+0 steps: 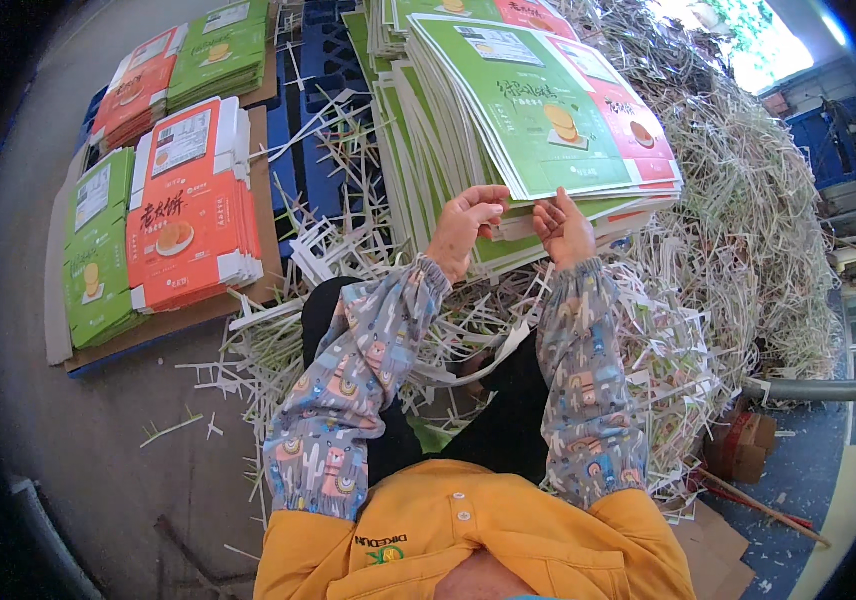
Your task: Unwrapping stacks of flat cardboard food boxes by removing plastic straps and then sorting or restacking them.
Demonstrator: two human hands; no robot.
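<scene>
A tall stack of printed cardboard sheets (538,125), green on the left and orange-red on the right, stands in front of me. Its top sheets lie slightly raised and fanned at the near edge. My left hand (466,228) is closed at that edge, thumb and curled fingers together near the left corner. Just to its right, my right hand (564,230) is bent around the same edge, a digit against the top sheets. Part of the fingers of both hands is hidden. Patterned grey sleeve covers are on both forearms.
At the left, a blue pallet (320,150) bears cardboard and several stacks of flat green and orange box blanks (188,215). A big heap of shredded paper strips (738,230) rises at the right and spreads around my legs. A brown carton (743,445) and a stick (768,508) lie at the lower right.
</scene>
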